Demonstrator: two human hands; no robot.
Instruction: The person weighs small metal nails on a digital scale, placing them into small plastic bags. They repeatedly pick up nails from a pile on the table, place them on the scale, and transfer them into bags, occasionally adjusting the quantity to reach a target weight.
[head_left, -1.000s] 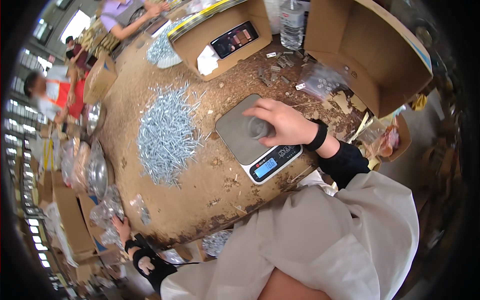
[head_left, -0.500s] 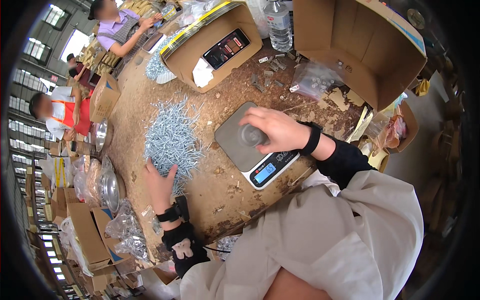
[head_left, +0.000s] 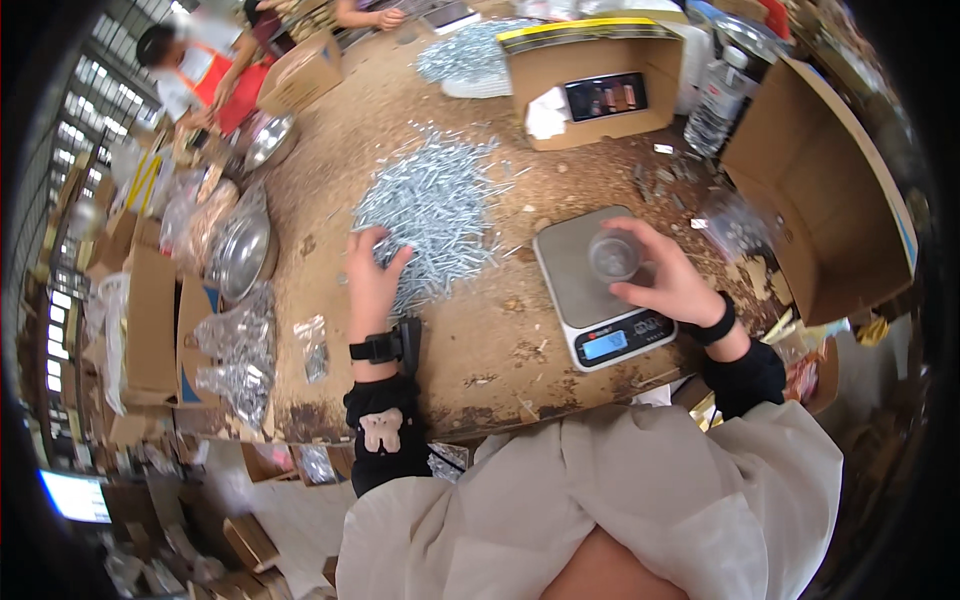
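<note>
A heap of silvery screws [head_left: 430,215] lies on the worn wooden table. At its near left edge rests my left hand [head_left: 374,277], thumb and fingers apart and touching the screws; its fingertips are partly hidden. To the right, a digital scale [head_left: 560,262] with a grey platform and a lit blue display sits on the table. Over the platform is a small clear plastic cup [head_left: 614,257], gripped at its right side by the thumb and fingers of my right hand [head_left: 668,275]. Whether the cup carries anything is hard to make out.
A cardboard box [head_left: 590,125] with a phone [head_left: 607,96] stands at the back. Beside it are a water bottle [head_left: 718,100] and a larger open carton [head_left: 830,190]. Metal bowls [head_left: 243,255] and plastic bags line the left edge. A co-worker [head_left: 215,85] stands far left.
My view has turned, so the table appears rotated and shifted. My left hand stays by the screws, its fingers slightly more bent. My right hand still holds the cup at the scale.
</note>
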